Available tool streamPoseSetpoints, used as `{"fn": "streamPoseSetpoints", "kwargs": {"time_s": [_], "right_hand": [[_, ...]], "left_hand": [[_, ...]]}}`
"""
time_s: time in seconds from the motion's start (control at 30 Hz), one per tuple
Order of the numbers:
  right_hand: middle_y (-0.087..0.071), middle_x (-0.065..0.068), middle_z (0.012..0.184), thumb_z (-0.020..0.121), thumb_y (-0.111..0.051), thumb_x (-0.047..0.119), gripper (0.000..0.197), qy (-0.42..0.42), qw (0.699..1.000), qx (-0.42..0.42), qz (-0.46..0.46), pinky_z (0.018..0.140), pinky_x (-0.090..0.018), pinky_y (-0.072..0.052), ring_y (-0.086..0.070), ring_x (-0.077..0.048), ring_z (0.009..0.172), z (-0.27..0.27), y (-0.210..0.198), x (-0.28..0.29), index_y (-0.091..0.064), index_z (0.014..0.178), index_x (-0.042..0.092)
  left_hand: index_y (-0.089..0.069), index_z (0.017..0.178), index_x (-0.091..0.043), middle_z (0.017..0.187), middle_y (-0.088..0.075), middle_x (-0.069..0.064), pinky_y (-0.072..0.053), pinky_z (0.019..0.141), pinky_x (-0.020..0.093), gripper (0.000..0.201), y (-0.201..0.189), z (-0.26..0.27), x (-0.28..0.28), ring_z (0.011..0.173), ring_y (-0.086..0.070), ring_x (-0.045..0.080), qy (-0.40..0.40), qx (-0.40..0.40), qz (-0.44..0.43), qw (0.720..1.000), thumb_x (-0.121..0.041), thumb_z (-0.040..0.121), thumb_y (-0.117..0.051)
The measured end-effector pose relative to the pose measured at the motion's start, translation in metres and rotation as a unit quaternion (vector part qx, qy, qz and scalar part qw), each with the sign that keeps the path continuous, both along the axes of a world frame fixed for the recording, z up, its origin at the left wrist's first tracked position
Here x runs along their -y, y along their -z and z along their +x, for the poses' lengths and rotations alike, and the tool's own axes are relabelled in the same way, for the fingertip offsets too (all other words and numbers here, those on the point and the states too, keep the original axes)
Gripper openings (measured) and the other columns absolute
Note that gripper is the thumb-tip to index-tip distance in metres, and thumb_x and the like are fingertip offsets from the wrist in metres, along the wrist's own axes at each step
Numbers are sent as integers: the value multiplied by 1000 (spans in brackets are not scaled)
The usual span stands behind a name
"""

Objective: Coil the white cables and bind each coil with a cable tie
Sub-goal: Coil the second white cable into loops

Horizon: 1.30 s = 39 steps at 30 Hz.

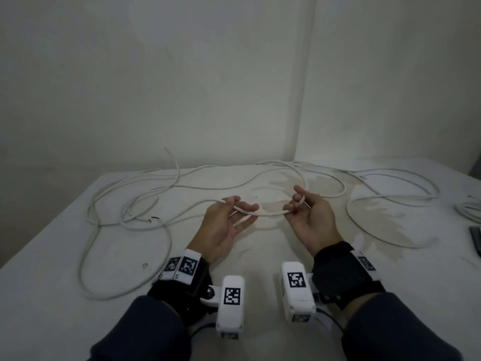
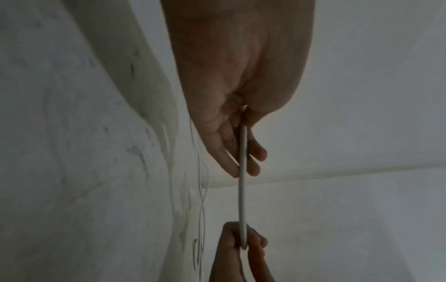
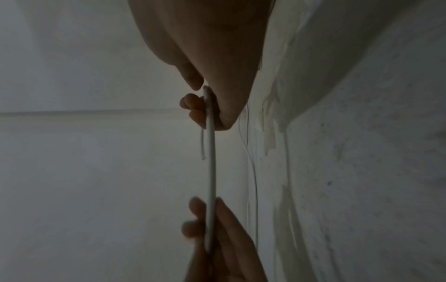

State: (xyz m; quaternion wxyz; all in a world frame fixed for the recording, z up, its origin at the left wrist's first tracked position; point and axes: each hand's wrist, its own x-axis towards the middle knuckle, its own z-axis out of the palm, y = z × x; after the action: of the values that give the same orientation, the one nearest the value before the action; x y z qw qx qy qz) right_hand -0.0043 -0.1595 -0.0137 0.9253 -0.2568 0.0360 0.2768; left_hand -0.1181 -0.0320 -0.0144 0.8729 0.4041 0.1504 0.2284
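The person wears dark blue-grey sleeves that end behind black wrist straps. Each strap carries white blocks printed with black-and-white square markers. On the inner side of each wrist, behind the fingers, sits a white box-shaped camera unit with its own marker on top, a metal joint and a thin dark cable trailing back.

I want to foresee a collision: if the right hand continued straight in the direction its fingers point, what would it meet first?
Probably the left hand. The right hand points along the thin white cable held between them, and no other object shows in that gap, though depth is unclear.
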Motion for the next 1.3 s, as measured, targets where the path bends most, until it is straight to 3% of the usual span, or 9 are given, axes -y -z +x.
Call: {"fn": "streamPoseSetpoints", "kwargs": {"time_s": [0.27, 0.47, 0.57, 0.73, 0.8, 1.0, 1.1, 1.2, 1.3], "right_hand": [[-32, 6, 42, 101, -37, 17, 23, -26, 999, 2, -44, 31, -17, -16, -22, -6, 29, 30, 13, 2, -56, 90, 9], [-20, 7, 53, 87, -67, 27, 19, -60, 968, 136, -204, 32, -18, -14, -16, -6, 40, 11, 16, -15, -66, 94, 10], [-23, 8, 49, 76, -75, 14, 14, -43, 939, 198, -276, 33, -19, -16, -16, -8, 41, 8, 14, -18, -63, 79, 7], [-37, -2, 48, 74, -60, -10, 26, -51, 889, 294, -348, 35, -19, -18, -24, -9, 39, -6, 4, -29, -51, 58, 8], [-47, -7, 49, 74, -57, -16, 30, -69, 875, 328, -349, 36, -19, -21, -30, -9, 37, -13, 2, -35, -48, 62, 10], [-43, 2, 51, 71, -53, -21, 35, -135, 843, 401, -332, 44, -19, -34, -42, -8, 45, -25, 8, -47, -46, 67, 12], [-53, -3, 61, 78, -61, -13, 28, -145, 858, 386, -306, 49, -19, -39, -49, -12, 53, -24, 8, -45, -52, 70, 12], [-61, -2, 73, 84, -65, 2, 16, -168, 887, 328, -278, 56, -22, -45, -56, -13, 64, -22, 8, -40, -59, 86, 16], [-64, -10, 80, 77, -69, -6, 38, -248, 877, 325, -250, 73, -34, -46, -63, -20, 72, -24, 15, -35, -56, 107, 16]], "left_hand": [[-40, 72, -12, 44, -48, -3, -47, 46, 23, 30, 10, -8, -31, 35, -43, 8, -59, -87, 96, 990, -13, 101, -40], [-51, 116, -15, 54, -41, -1, -28, 36, 15, 19, 22, -10, -38, 37, -28, 5, -7, -59, 61, 996, -16, 102, -39], [-53, 123, -15, 59, -45, -1, -24, 35, 14, 26, 19, -11, -38, 38, -26, 3, 40, -32, 51, 997, -23, 102, -40], [-67, 108, -8, 74, -61, -1, -18, 37, 12, 25, 17, -15, -34, 41, -25, 2, 116, -92, 143, 979, -24, 93, -54], [-68, 106, -6, 80, -65, 1, -19, 36, 12, 20, 18, -16, -33, 43, -27, 2, 135, -108, 188, 967, -16, 90, -59], [-68, 93, -8, 54, -57, -8, -22, 38, 14, 11, 21, -17, -31, 40, -31, 3, 156, -123, 277, 940, -3, 83, -68], [-66, 89, -8, 56, -55, -6, -24, 38, 13, 7, 23, -16, -31, 39, -32, 2, 136, -112, 291, 941, -3, 84, -67], [-66, 87, -6, 57, -52, -4, -24, 35, 11, 5, 25, -13, -33, 38, -31, 1, 74, -101, 251, 960, -2, 85, -64], [-65, 89, -3, 63, -49, 0, -23, 33, 11, 4, 25, -11, -36, 40, -30, 1, 29, -71, 160, 984, -2, 85, -64]]}}
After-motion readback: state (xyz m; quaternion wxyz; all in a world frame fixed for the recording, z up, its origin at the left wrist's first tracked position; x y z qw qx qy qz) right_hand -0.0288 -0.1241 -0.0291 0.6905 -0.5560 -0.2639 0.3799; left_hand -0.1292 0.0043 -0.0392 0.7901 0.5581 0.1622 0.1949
